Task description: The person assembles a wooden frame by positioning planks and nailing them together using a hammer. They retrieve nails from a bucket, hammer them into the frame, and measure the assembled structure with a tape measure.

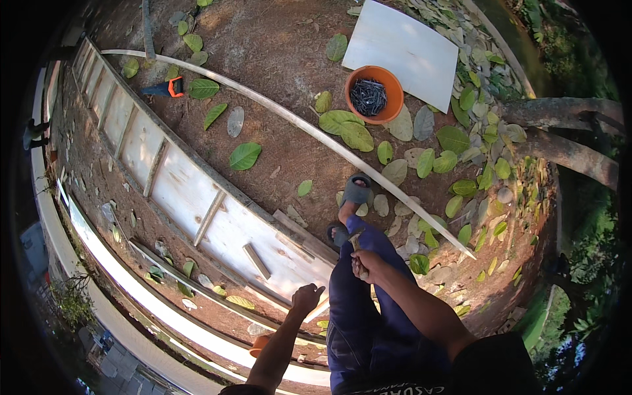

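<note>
My right hand (366,265) is wrapped round a hammer (356,237), its head pointing up and away over my trouser leg. Curled closed, my left hand (307,298) hovers by the near end of a long wooden panel frame (283,253); whatever its fingers may hold is hidden. Slats cross the frame at intervals, with rails along its long sides. A short loose wooden piece (257,261) lies askew on the panel, a little beyond my left hand.
An orange bucket of nails (368,97) stands by a pale board (405,49). A long thin wooden strip (309,128) crosses the leafy ground. A handsaw (164,87) lies beyond the frame. Long planks (151,283) lie at left; tree trunks (559,113) rise at right.
</note>
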### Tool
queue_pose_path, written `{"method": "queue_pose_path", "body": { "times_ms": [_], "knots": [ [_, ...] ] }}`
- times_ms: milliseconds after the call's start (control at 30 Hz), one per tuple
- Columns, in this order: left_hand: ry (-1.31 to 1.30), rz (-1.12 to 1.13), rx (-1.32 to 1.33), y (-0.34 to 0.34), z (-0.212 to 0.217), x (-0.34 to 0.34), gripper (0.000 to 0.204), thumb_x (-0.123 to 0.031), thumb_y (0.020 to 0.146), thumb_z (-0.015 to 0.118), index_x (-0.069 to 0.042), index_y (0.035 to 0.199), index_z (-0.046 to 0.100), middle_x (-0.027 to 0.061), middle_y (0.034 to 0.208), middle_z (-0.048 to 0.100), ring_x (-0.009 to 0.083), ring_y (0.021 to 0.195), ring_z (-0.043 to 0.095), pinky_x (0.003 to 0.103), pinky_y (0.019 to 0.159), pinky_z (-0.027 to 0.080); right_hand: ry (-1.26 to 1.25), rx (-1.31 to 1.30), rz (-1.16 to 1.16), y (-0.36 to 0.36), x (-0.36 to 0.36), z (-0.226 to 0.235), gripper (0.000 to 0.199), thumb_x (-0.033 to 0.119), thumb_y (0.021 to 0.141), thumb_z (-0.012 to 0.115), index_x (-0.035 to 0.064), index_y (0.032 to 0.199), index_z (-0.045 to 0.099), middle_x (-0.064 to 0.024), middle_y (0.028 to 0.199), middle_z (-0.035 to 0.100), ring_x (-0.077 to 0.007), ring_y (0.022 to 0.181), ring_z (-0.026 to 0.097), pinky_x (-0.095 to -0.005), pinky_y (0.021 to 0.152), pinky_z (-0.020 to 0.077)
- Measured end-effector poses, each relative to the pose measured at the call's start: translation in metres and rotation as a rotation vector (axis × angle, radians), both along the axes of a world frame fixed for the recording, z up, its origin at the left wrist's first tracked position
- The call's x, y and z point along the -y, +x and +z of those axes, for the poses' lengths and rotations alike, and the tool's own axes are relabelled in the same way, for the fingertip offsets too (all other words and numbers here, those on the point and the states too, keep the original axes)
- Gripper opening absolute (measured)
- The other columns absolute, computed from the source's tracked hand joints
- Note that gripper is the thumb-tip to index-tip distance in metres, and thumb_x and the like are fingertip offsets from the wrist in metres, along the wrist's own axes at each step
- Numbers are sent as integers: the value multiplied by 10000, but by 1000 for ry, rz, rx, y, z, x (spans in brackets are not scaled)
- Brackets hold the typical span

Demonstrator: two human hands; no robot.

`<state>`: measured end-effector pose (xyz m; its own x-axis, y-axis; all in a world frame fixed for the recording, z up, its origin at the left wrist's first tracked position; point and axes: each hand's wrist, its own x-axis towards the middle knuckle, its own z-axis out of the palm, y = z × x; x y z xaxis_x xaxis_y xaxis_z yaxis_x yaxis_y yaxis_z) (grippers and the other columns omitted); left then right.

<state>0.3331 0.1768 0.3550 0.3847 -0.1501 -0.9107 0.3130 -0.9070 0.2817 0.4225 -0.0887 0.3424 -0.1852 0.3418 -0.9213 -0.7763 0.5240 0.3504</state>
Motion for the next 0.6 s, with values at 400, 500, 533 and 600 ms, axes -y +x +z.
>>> {"method": "queue_pose_path", "body": {
  "times_ms": [400, 500, 533, 600],
  "knots": [
    [-65, -236, 451, 387, -137, 169, 375, -412, 967, 635, -47, 1037, 685, 216, 931, 716, 414, 905, 696, 502, 782, 540, -121, -6, -525, 39, 31, -16, 184, 248, 960, 665, 164, 877, 525, 46, 696, 459, -59, 542, 449, -237, 476, 381],
    [-175, -345, 561, 456, -185, 242, 328, -362, 967, 646, -57, 1068, 711, 212, 898, 722, 395, 851, 712, 462, 751, 547, -111, 14, -483, 42, 31, -31, 174, 259, 963, 641, 154, 886, 525, 46, 678, 451, -68, 543, 439, -250, 481, 366],
    [-199, -321, 494, 476, -195, 265, 353, -374, 960, 646, -38, 1050, 707, 235, 938, 716, 407, 903, 702, 486, 778, 546, -119, 21, -465, 41, 29, -34, 171, 261, 964, 633, 150, 890, 525, 45, 671, 448, -71, 542, 436, -254, 482, 362],
    [-198, -343, 475, 508, -225, 299, 402, -402, 951, 648, -10, 1023, 706, 271, 983, 707, 418, 971, 694, 505, 828, 544, -122, 7, -442, 44, 18, -34, 164, 256, 964, 621, 135, 903, 528, 43, 661, 446, -78, 538, 430, -263, 482, 359]
  ]
}}
